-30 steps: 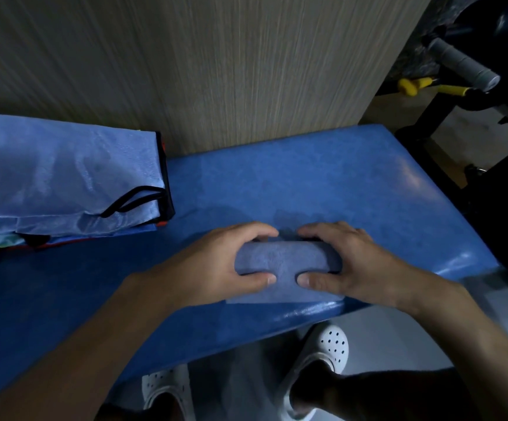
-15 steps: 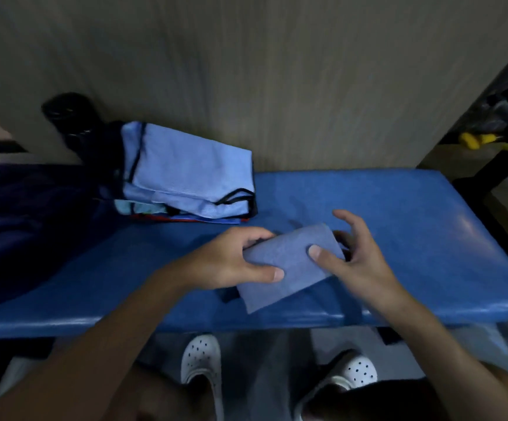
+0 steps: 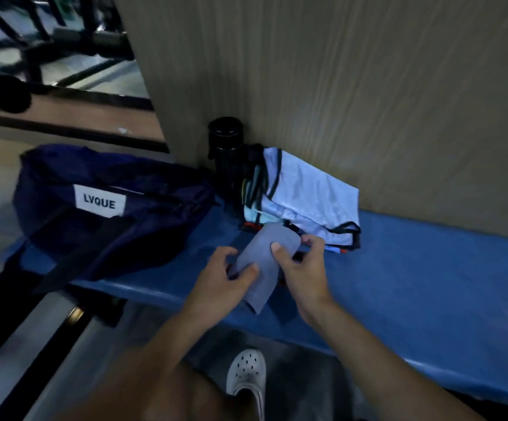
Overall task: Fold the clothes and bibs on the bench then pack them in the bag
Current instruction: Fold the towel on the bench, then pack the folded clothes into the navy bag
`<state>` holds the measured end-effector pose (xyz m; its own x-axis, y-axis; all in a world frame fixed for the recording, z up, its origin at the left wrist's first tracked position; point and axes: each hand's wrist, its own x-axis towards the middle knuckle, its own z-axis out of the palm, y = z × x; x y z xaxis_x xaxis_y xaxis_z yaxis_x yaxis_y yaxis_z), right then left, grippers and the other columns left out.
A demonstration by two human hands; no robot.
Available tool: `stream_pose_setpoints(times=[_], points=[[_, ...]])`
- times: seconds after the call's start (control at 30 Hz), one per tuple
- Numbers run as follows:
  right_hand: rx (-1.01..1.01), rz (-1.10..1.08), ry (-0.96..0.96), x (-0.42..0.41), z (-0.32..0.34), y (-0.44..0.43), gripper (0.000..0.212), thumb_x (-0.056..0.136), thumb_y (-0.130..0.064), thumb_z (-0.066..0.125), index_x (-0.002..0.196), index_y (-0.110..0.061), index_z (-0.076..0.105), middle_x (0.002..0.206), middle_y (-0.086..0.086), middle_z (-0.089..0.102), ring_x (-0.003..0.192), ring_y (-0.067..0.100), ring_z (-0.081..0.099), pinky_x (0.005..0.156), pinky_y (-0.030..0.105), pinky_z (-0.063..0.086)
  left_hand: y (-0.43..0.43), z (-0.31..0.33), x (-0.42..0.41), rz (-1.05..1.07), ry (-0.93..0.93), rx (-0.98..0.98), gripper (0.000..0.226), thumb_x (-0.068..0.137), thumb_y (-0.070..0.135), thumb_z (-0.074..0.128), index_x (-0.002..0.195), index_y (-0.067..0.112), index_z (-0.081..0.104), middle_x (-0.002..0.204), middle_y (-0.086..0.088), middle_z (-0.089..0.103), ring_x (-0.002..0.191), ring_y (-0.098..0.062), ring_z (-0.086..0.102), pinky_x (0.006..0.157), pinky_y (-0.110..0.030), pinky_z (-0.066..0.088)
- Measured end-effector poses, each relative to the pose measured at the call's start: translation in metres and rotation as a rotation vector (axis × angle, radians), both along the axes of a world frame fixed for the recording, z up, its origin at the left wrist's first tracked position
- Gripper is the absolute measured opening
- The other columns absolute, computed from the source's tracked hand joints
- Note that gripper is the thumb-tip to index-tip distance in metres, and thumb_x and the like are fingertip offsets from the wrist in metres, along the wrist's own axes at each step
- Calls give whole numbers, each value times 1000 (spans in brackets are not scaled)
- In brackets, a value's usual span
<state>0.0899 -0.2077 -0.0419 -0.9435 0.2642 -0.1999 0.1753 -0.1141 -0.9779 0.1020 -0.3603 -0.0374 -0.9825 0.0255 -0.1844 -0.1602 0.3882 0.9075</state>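
Head view: I saw the left hand point(image 3: 219, 281) and right hand point(image 3: 304, 268) pinching a folded cloth point(image 3: 261, 262) in their fingers point(image 3: 277, 249) over the bench point(image 3: 429, 284), folded bibs point(image 3: 307, 192) stacked behind, packing into the bag point(image 3: 64, 226) seemingly left to do.

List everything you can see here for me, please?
bench: 1, blue, along the wall
wall: 1, beige with a wood grain, behind the bench
bag: 1, navy with a white LVQUE label, on the bench's left end
bottle: 1, black, upright by the wall between bag and bibs
bibs: 1 folded stack (number unclear), light blue with black trim on top, on the bench by the wall
cloth: 1, grey-blue, folded, held over the bench's front part
shoe: 1, white with holes, on the floor in front of the bench
left grip: 1, bare hand, pinches the cloth's left side
right grip: 1, bare hand, thumb on the cloth's right side
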Motion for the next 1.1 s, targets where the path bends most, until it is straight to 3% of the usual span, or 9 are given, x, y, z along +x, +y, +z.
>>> stream_pose_setpoints(times=[0.1, 0.2, 0.33, 0.5, 0.63, 0.77, 0.93, 1.03, 1.1], points=[[232, -6, 44, -10, -14, -13, 34, 87, -26, 72, 101, -28, 41, 96, 9, 61, 80, 19, 58, 72, 38, 52, -11, -7, 1, -108, -4, -142, 36, 93, 41, 62, 121, 40, 39, 95, 15, 60, 82, 2, 60, 59, -12, 42], [320, 144, 2, -16, -24, -17, 45, 86, -22, 73, 124, -21, 47, 112, 1, 59, 96, 10, 59, 73, 15, 50, -16, -13, 1, -173, 68, -284, 37, 92, 44, 62, 121, 35, 42, 78, 14, 59, 69, -2, 58, 55, -16, 42], [515, 176, -47, -19, -32, -16, 72, 82, -29, 76, 143, -20, 40, 133, 3, 53, 123, 19, 51, 101, 37, 47, -16, -16, -4, -222, 117, -535, 48, 90, 58, 55, 125, 30, 39, 91, 3, 62, 81, -19, 62, 62, -33, 44], [639, 250, -84, -13, -17, -21, 80, 84, -39, 73, 148, -14, 32, 138, 9, 46, 129, 26, 46, 103, 40, 43, -33, -3, -7, -230, 148, -574, 40, 90, 58, 52, 117, 29, 47, 100, 4, 58, 91, -19, 60, 73, -37, 51], [1041, 174, -48, 1, 15, -26, 47, 89, -39, 63, 128, -16, 49, 127, 7, 46, 122, 30, 44, 98, 48, 40, -68, 33, -7, -173, 248, -622, 31, 95, 48, 53, 118, 27, 56, 108, 6, 62, 96, -18, 61, 80, -36, 51], [964, 306, 252, -3, 49, -59, 25, 92, -30, 62, 113, -18, 57, 109, 1, 54, 107, 23, 51, 93, 42, 43, -122, 60, -33, -60, 367, -725, 19, 94, 33, 57, 110, 25, 62, 100, 8, 65, 94, -18, 61, 78, -32, 48], [984, 405, 380, -46, 64, -125, 34, 95, -38, 57, 121, -16, 56, 118, 1, 55, 115, 21, 48, 98, 41, 41, -214, 64, -86, -51, 520, -867, 31, 87, 14, 68, 118, 13, 66, 123, -7, 63, 112, -30, 59, 93, -42, 49], [997, 404, 277, -75, 59, -153, 46, 97, -48, 50, 133, -19, 50, 133, -1, 50, 126, 20, 40, 104, 41, 39, -261, 61, -121, -160, 414, -1107, 63, 91, 26, 68, 148, 18, 43, 156, -6, 38, 144, -26, 34, 114, -44, 33], [1039, 429, 205, -88, 49, -166, 53, 96, -53, 49, 137, -19, 46, 140, -2, 43, 133, 21, 32, 106, 43, 37, -283, 58, -143, -228, 296, -1243, 74, 94, 34, 63, 157, 26, 24, 165, 3, 19, 153, -17, 10, 121, -42, 16]])
